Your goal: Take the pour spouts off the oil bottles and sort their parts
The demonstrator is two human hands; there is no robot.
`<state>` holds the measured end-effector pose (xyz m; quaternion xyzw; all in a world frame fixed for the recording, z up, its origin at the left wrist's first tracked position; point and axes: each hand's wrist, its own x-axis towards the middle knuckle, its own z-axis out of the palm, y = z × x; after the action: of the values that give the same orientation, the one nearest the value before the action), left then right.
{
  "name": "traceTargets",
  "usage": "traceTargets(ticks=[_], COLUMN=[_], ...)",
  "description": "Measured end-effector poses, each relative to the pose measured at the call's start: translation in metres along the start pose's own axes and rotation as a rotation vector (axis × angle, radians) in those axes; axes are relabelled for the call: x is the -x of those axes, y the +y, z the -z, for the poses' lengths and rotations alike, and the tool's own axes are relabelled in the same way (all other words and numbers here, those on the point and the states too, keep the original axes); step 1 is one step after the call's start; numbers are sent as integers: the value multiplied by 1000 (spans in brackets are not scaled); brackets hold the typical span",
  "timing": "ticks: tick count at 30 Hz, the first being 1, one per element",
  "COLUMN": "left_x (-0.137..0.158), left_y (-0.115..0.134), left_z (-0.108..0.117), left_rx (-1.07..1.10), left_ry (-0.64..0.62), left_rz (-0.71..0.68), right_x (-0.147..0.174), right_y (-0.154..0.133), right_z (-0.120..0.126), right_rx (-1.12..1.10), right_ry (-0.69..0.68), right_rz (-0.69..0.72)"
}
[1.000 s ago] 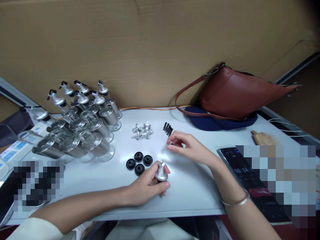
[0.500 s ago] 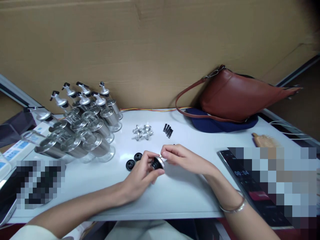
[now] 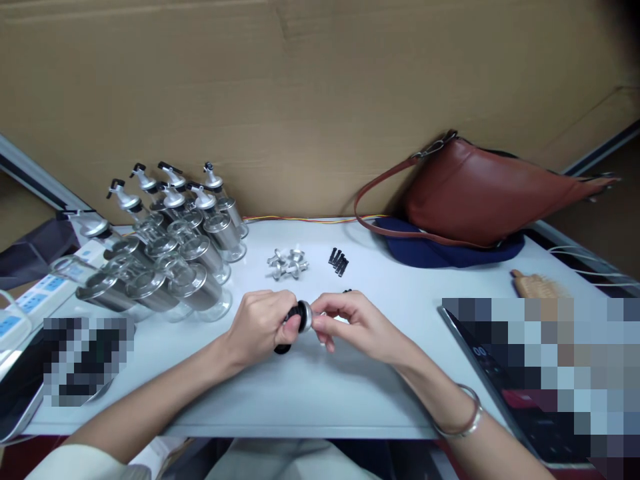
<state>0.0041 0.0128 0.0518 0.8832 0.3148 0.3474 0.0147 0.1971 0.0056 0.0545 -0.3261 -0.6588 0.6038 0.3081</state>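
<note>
A bottle pourer [image 3: 305, 316] with a silver cap and black stopper is held between my hands above the table. My left hand [image 3: 261, 325] is wrapped round its black end, knuckles up. The thumb and fingertips of my right hand [image 3: 359, 328] pinch the narrow silver spout. Below my left thumb shows a black piece [image 3: 283, 348]; whether it belongs to the held pourer I cannot tell. Behind the hands lie several silver spout pieces [image 3: 289, 263] in a cluster and small black sticks [image 3: 339, 261] in a row.
Glass-and-steel bottles [image 3: 200, 290], several topped with pourers, crowd the left. A power strip [image 3: 35, 300] runs beside them. At the back right, a brown leather bag [image 3: 465, 193] rests on a dark blue cap [image 3: 440, 255]. A brush [image 3: 537, 285] and a phone [image 3: 480, 353] lie right.
My left hand has turned over to a palm-down grip, tipping the pourer so its spout points right. The black rings beside it are now hidden. My right hand stays at the spout.
</note>
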Motion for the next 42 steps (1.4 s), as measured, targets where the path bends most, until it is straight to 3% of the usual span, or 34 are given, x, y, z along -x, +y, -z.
traceTargets(ticks=[3, 8, 14, 17, 19, 22, 29, 35, 37, 38, 40, 42], left_x=[-1, -3, -5, -8, -9, -7, 16, 26, 29, 30, 31, 32], left_y=[-4, 0, 15, 17, 16, 13, 12, 0, -7, -11, -15, -17], left_z=[2, 8, 24, 31, 36, 45, 57, 68, 75, 77, 79, 74], left_rx=[55, 338, 672, 684, 598, 403, 50, -146, -210, -224, -196, -134], left_ry=[-36, -187, -250, -218, -175, -110, 8, 95, 218, 302, 421, 358], left_rz=[114, 474, 616, 613, 575, 462, 149, -86, -78, -38, 41, 64], right_x=[-3, -5, 0, -3, -6, -9, -3, -9, -15, -19, -29, -41], right_y=[1, 2, -8, -13, -15, -18, -32, -35, -29, -25, -15, -3], right_z=[-1, 0, 1, -1, -7, -18, -40, -52, -44, -38, -20, -3], right_rx=[267, 846, 1254, 1280, 1157, 847, 311, -204, -331, -315, -84, 368], right_ry=[106, 301, 396, 433, 463, 457, 278, 108, 130, 197, 472, 671], right_rz=[176, 663, 1059, 1132, 1093, 922, 369, -6, -59, -58, 13, 72])
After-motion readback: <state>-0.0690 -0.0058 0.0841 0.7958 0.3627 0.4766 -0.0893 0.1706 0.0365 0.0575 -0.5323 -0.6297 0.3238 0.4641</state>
